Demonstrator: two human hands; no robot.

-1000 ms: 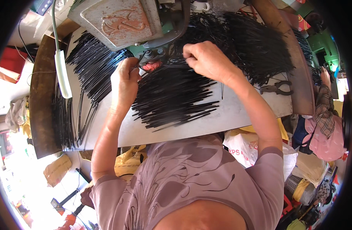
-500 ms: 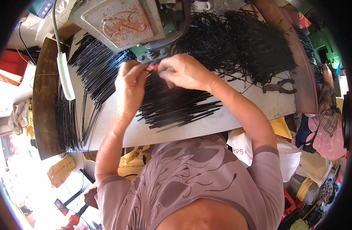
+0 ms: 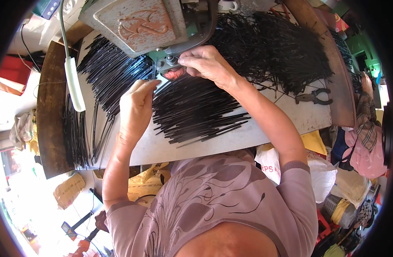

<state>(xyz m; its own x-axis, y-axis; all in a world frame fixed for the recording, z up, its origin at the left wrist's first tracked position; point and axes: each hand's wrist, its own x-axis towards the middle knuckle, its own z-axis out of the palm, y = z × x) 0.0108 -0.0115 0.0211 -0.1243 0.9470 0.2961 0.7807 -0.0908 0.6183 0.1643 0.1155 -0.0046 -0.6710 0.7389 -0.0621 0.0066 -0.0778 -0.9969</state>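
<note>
My left hand [image 3: 137, 105] is closed in a pinch just left of the machine's lower part, beside the black rods. A thin dark line rises from its fingertips, too fine to name. My right hand [image 3: 209, 66] is also pinched, its fingertips against the bolted metal block [image 3: 167, 64] under the grey machine head [image 3: 134, 25]. What it grips is hidden. Something red [image 3: 174, 73] shows beneath that block, between the two hands. A pile of thin black rods [image 3: 196, 111] lies right in front of me, below both hands.
More straight black rods [image 3: 108, 77] lie at the left, and a tangled heap [image 3: 286, 51] fills the far right. Black-handled pliers [image 3: 315, 97] rest on the worktable [image 3: 162, 156] at the right. A white tube on a cord [image 3: 74, 85] hangs at the left.
My hands, close together before, have drawn apart. The left moved down and slightly left; the right rose toward the metal block. The red thing now shows more.
</note>
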